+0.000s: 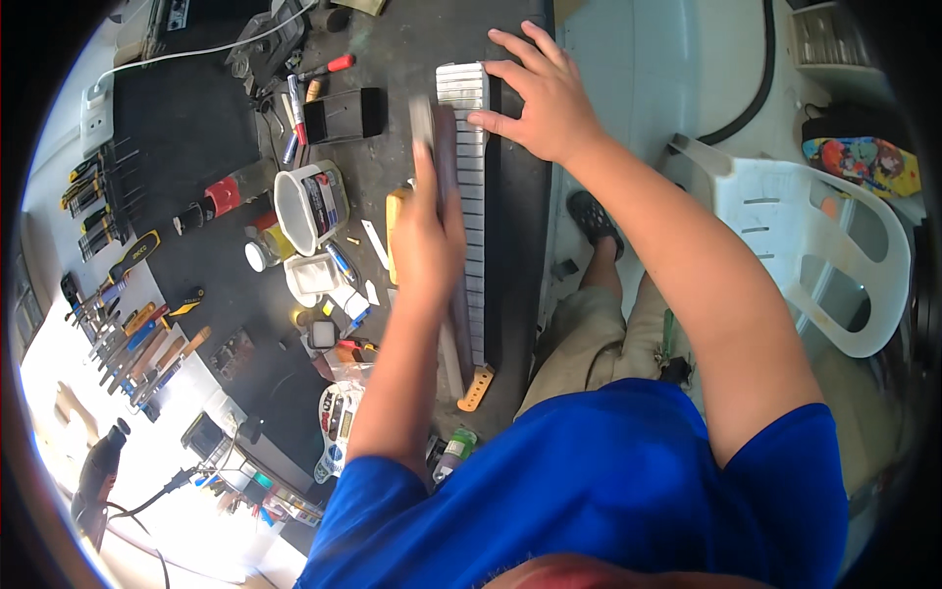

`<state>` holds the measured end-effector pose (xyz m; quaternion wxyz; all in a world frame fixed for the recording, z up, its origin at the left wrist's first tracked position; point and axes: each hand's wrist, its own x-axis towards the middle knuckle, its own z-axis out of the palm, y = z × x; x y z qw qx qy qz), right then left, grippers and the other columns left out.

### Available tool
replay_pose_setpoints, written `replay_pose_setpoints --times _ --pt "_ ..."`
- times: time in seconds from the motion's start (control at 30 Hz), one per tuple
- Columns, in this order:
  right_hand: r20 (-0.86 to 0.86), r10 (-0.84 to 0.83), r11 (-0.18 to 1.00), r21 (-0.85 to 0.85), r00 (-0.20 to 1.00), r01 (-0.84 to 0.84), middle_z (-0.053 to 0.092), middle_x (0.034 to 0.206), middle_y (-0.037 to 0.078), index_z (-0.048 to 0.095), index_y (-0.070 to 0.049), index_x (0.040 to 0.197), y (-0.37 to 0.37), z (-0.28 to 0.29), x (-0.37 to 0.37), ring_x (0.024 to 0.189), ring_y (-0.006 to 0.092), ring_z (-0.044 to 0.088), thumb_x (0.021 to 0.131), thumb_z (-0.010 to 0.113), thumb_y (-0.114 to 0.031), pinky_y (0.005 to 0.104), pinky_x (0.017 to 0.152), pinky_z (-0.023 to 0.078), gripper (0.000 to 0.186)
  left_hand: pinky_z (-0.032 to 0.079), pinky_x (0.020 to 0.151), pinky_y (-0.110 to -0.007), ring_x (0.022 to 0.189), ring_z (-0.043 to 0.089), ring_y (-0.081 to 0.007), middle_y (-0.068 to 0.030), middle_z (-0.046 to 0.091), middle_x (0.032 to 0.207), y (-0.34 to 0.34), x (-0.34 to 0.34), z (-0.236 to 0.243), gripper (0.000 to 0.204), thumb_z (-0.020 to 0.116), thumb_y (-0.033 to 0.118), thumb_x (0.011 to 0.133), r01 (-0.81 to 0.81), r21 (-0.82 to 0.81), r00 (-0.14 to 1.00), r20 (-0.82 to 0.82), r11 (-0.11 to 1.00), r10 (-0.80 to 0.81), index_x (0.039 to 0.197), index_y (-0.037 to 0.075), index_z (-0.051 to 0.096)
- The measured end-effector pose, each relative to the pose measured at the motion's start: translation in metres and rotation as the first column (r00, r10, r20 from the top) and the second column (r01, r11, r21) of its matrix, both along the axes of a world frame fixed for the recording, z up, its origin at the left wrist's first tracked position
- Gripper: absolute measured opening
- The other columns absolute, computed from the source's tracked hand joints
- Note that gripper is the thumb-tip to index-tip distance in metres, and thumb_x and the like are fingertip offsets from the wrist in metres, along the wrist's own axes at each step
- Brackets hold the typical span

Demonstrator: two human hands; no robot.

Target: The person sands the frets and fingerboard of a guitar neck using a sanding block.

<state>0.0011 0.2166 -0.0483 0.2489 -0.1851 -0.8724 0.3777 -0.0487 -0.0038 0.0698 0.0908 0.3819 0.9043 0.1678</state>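
Note:
A long guitar neck lies lengthwise on the dark bench, its fretboard covered in pale strips between thin dark fret lines. Its orange headstock, with a row of holes, is at the near end. My left hand is closed around a long, straight dark-and-grey bar, which stands along the neck's left side and is blurred at its far end. At the neck's far end is my right hand, fingers spread, its thumb and index finger touching the neck's right edge.
Left of the neck stand a white tub, a black open box, a small white tray and a yellow object. Screwdrivers and files line the bench's left side. A white plastic chair is at the right.

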Motion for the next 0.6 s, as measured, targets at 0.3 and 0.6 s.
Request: replay_pose_setpoints --times 0.3,0.6 --pt "0.074 0.147 0.989 -0.046 0.986 -0.144 0.051 0.169 0.012 0.067 -0.012 0.147 0.022 0.026 0.006 0.162 0.0393 0.037 0.096 0.079 -0.053 0.0559 0.128 0.037 0.066 0.058 0.096 -0.046 0.110 0.074 -0.0475 -0.0350 0.072 0.121 0.003 0.002 0.006 0.082 0.069 0.009 0.101 -0.092 -0.090 0.987 0.125 0.992 0.103 0.174 0.006 0.032" --pt "0.645 0.172 0.834 -0.498 0.744 0.239 0.077 0.088 0.012 0.070 -0.001 0.096 0.088 0.152 0.221 0.081 0.0243 0.070 0.102 0.077 -0.040 0.0389 0.077 0.053 0.041 0.049 0.117 -0.056 0.139 0.060 -0.0507 -0.0341 0.054 0.159 0.003 -0.008 0.161 0.068 0.072 0.034 0.105 -0.203 0.493 0.066 0.869 0.846 -0.491 0.161 0.000 0.053"
